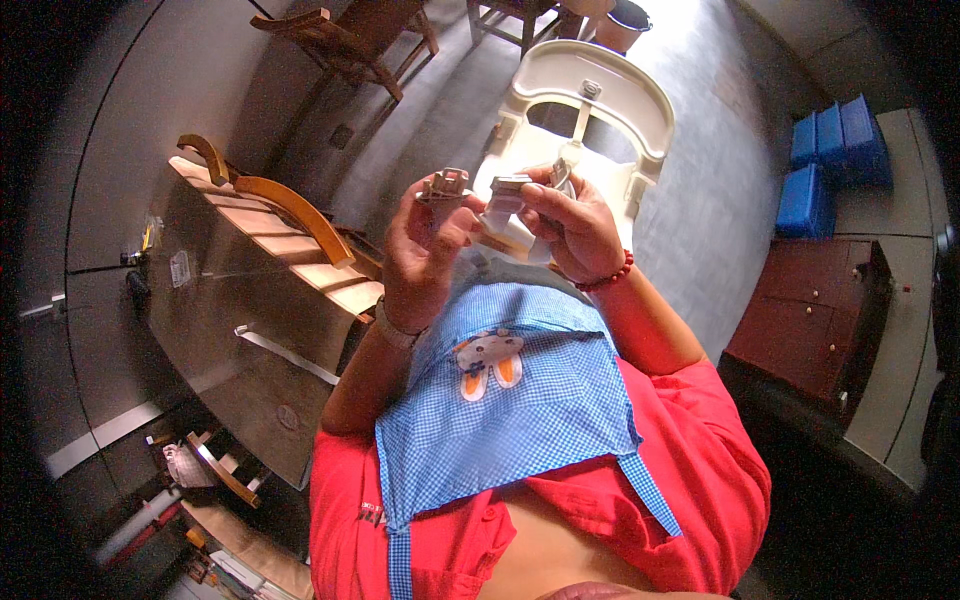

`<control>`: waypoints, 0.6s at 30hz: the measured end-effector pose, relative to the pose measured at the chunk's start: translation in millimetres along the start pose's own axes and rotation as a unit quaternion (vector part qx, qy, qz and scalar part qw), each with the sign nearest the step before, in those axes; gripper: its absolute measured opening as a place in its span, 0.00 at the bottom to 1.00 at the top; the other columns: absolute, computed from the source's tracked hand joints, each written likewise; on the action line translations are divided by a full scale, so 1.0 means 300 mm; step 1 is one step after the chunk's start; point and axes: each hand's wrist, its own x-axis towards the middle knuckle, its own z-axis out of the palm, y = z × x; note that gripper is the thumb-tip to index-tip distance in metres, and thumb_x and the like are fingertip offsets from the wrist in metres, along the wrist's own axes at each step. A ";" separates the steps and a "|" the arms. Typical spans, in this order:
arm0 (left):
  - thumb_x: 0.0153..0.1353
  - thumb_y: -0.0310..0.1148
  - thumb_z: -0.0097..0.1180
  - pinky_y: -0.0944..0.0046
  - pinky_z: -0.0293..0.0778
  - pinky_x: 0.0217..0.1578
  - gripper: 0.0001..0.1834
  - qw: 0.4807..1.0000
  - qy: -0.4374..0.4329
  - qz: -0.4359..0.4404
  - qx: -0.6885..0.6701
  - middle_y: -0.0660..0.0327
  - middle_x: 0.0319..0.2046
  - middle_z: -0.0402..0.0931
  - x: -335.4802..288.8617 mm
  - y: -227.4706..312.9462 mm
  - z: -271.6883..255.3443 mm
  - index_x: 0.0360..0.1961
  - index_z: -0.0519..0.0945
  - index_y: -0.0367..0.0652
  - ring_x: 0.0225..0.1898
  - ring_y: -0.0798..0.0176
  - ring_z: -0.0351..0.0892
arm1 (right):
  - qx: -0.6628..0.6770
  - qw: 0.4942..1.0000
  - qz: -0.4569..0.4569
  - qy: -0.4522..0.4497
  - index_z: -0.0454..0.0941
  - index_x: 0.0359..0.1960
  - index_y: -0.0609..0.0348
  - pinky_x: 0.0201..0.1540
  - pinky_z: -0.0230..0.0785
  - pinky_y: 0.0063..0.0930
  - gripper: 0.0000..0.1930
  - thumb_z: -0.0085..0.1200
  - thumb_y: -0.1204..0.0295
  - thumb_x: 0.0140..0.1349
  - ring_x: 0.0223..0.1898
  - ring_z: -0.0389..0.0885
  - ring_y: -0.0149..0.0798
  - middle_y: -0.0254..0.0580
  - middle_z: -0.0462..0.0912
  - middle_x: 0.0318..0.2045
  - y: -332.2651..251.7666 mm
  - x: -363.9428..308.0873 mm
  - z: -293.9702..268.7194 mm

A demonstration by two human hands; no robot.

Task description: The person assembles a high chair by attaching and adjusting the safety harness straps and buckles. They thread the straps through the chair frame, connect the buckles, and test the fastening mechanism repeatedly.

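In the head view, the only one I have, both hands are raised in front of the chest, close to each other. The fingers of the left hand (pixel 420 250) are closed around a small beige piece (pixel 445 185), which sticks up above the fingertips. The right hand (pixel 575 225) has its thumb and fingers pinched on a grey-white piece (pixel 508 196), just beside the beige one; I cannot tell whether the two touch. Another pale part (pixel 562 177) shows at the right fingers — whether it belongs to the same piece, I can't make out. Beyond the hands stands a cream plastic seat (pixel 600 72) with a curved back. For containers, I get blue bins (pixel 808 200) grouped at the right, upright and close together; what they hold is hidden from me. Near them a dark red cabinet (pixel 795 315) with small knobs looks closed, its inside out of sight. A bucket (pixel 620 28) stands at the top edge, its mouth dark — I cannot tell its contents. To the left are a brown counter (pixel 225 310) and a wooden chair (pixel 290 215); a blue checked apron (pixel 510 430) fills the lower middle.
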 end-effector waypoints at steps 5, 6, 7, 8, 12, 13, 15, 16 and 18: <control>0.66 0.47 0.30 0.71 0.68 0.38 0.28 0.999 -0.006 -0.013 -0.048 0.61 0.35 0.76 0.002 0.001 -0.022 0.58 0.65 0.38 0.34 0.71 0.73 | -0.021 0.999 0.006 -0.023 0.74 0.40 0.61 0.23 0.63 0.13 0.11 0.57 0.71 0.57 0.23 0.73 0.22 0.34 0.78 0.28 -0.002 -0.002 -0.003; 0.66 0.46 0.29 0.71 0.68 0.38 0.28 0.998 -0.007 -0.018 -0.060 0.60 0.35 0.76 0.002 0.002 -0.026 0.58 0.65 0.38 0.34 0.70 0.73 | -0.024 1.000 0.006 -0.012 0.74 0.40 0.61 0.23 0.63 0.13 0.11 0.57 0.71 0.57 0.23 0.73 0.22 0.34 0.78 0.28 -0.007 -0.006 0.002; 0.66 0.44 0.28 0.71 0.69 0.39 0.28 0.995 -0.025 -0.023 -0.090 0.60 0.35 0.76 0.001 0.010 -0.028 0.59 0.63 0.36 0.35 0.71 0.73 | -0.024 1.000 0.007 -0.003 0.74 0.40 0.61 0.23 0.63 0.13 0.11 0.57 0.71 0.57 0.23 0.72 0.22 0.34 0.78 0.28 -0.011 -0.011 0.013; 0.66 0.43 0.28 0.71 0.69 0.39 0.28 0.995 -0.028 -0.025 -0.093 0.59 0.35 0.76 -0.001 0.014 -0.028 0.60 0.62 0.36 0.35 0.71 0.73 | -0.025 1.000 0.007 0.006 0.74 0.40 0.61 0.23 0.63 0.13 0.11 0.57 0.71 0.57 0.23 0.72 0.22 0.34 0.78 0.28 -0.010 -0.013 0.019; 0.65 0.42 0.28 0.71 0.69 0.41 0.28 0.993 -0.032 -0.034 -0.112 0.58 0.36 0.76 -0.015 0.040 -0.016 0.61 0.60 0.33 0.36 0.71 0.73 | -0.008 1.000 0.011 -0.007 0.74 0.40 0.60 0.22 0.62 0.13 0.12 0.58 0.70 0.57 0.23 0.72 0.22 0.33 0.77 0.26 -0.002 -0.017 0.015; 0.65 0.42 0.28 0.72 0.69 0.41 0.29 0.991 -0.032 -0.036 -0.121 0.58 0.37 0.76 -0.018 0.045 -0.013 0.61 0.60 0.32 0.36 0.71 0.74 | -0.004 1.000 0.010 -0.013 0.73 0.40 0.60 0.22 0.61 0.13 0.12 0.58 0.70 0.57 0.23 0.72 0.22 0.33 0.77 0.26 0.000 -0.016 0.011; 0.65 0.42 0.30 0.71 0.68 0.43 0.29 0.992 -0.050 -0.015 -0.116 0.58 0.39 0.75 -0.023 0.045 -0.015 0.61 0.59 0.33 0.39 0.71 0.73 | -0.006 1.000 0.005 -0.020 0.73 0.40 0.60 0.22 0.61 0.13 0.13 0.58 0.70 0.56 0.23 0.72 0.22 0.32 0.76 0.26 0.002 -0.018 0.010; 0.65 0.42 0.31 0.71 0.68 0.44 0.29 0.992 -0.059 -0.005 -0.114 0.58 0.40 0.75 -0.025 0.042 -0.016 0.61 0.59 0.33 0.40 0.70 0.73 | -0.013 1.000 0.002 -0.020 0.73 0.40 0.60 0.22 0.61 0.13 0.13 0.58 0.70 0.56 0.23 0.72 0.22 0.32 0.76 0.25 0.004 -0.021 0.010; 0.63 0.40 0.38 0.71 0.68 0.44 0.28 0.995 -0.026 -0.004 -0.098 0.57 0.42 0.74 -0.031 0.045 -0.007 0.60 0.61 0.32 0.40 0.69 0.73 | -0.024 0.999 -0.006 -0.025 0.73 0.40 0.61 0.23 0.61 0.13 0.13 0.59 0.70 0.56 0.23 0.72 0.22 0.32 0.76 0.25 0.008 -0.027 0.014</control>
